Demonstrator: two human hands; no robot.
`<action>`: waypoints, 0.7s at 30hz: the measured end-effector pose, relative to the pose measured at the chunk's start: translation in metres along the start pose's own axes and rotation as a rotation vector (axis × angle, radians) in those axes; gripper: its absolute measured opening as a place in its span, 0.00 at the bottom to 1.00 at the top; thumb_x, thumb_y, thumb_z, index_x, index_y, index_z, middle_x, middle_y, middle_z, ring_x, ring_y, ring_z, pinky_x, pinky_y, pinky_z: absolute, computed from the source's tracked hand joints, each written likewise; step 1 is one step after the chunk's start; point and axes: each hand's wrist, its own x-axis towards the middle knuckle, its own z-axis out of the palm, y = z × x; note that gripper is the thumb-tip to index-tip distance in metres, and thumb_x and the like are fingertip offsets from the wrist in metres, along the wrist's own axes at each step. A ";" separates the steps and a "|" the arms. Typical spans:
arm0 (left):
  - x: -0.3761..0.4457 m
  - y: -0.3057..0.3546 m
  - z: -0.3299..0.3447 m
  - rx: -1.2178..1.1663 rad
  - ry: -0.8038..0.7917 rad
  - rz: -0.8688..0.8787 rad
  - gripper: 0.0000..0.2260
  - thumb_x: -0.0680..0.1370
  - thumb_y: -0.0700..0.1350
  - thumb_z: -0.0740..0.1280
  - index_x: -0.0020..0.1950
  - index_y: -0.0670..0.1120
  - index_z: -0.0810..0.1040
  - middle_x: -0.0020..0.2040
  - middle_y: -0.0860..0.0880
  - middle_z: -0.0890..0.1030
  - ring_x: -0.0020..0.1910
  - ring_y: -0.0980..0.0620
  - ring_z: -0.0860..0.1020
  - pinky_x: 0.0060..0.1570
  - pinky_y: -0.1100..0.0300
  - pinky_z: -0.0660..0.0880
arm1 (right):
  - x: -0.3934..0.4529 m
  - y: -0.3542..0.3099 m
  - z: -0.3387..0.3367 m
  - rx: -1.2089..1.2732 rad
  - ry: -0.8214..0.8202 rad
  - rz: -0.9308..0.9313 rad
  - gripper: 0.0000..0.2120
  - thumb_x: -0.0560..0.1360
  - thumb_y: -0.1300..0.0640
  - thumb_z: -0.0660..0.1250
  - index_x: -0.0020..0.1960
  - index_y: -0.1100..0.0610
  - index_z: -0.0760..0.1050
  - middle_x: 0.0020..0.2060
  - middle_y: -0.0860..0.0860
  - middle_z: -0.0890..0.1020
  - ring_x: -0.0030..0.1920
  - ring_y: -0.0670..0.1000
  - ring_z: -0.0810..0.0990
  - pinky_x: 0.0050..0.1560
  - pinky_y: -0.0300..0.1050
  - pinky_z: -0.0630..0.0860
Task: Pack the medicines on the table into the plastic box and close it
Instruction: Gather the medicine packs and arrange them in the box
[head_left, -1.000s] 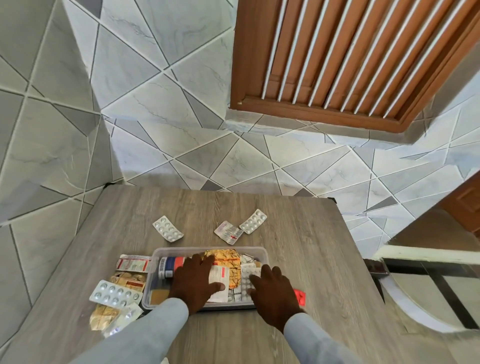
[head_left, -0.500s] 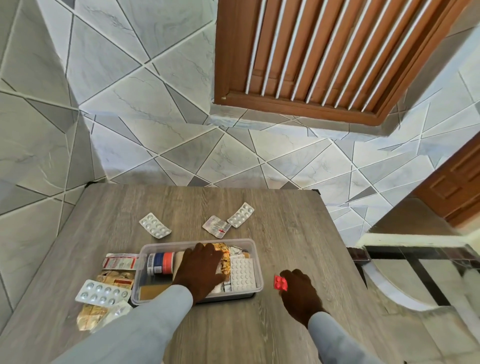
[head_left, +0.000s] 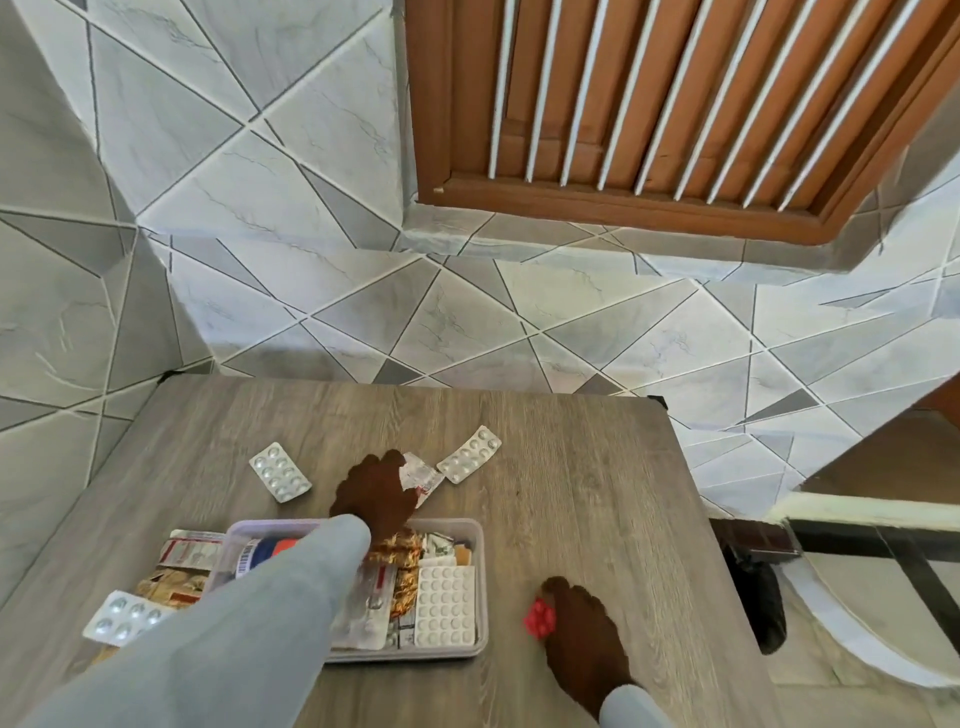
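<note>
The clear plastic box (head_left: 480, 582) sits open near the table's front, holding a white tablet strip (head_left: 445, 605), gold foil packs and a blue-and-red bottle. My left hand (head_left: 375, 493) reaches past the box's far rim and its fingers close on a small silver-and-red blister pack (head_left: 422, 477). My right hand (head_left: 584, 639) rests to the right of the box, holding a small red pill strip (head_left: 539, 617). Two silver blister strips lie beyond the box, one left (head_left: 279, 472) and one right (head_left: 469, 453). More packs (head_left: 179, 566) lie left of the box.
The wooden table (head_left: 597, 519) ends at a tiled wall behind and drops off on the right, where a dark object and a glass-topped surface (head_left: 857, 587) stand. A brown louvred window is above. No lid is visible.
My left hand left the box and reached forward to the small blister pack beyond it. My right hand stays right of the box with the red strip it picked up.
</note>
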 end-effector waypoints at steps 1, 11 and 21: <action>0.012 0.002 0.003 0.015 -0.044 -0.054 0.26 0.74 0.55 0.66 0.69 0.52 0.63 0.66 0.43 0.72 0.64 0.40 0.71 0.62 0.47 0.70 | 0.011 0.004 -0.006 0.110 -0.011 0.022 0.10 0.75 0.56 0.61 0.56 0.48 0.71 0.49 0.48 0.79 0.50 0.50 0.77 0.52 0.47 0.76; 0.068 0.022 0.040 0.248 -0.106 -0.170 0.42 0.64 0.60 0.75 0.72 0.57 0.57 0.68 0.44 0.66 0.66 0.39 0.65 0.61 0.42 0.69 | 0.117 -0.035 -0.048 0.627 -0.026 -0.034 0.08 0.72 0.65 0.65 0.45 0.56 0.81 0.38 0.44 0.85 0.43 0.41 0.82 0.44 0.35 0.75; 0.045 -0.020 -0.009 0.086 0.113 -0.024 0.38 0.66 0.55 0.73 0.73 0.58 0.59 0.67 0.47 0.70 0.64 0.41 0.69 0.61 0.44 0.68 | 0.190 -0.132 -0.052 -0.297 -0.220 -0.462 0.28 0.77 0.52 0.60 0.75 0.47 0.57 0.65 0.56 0.74 0.70 0.61 0.65 0.72 0.54 0.59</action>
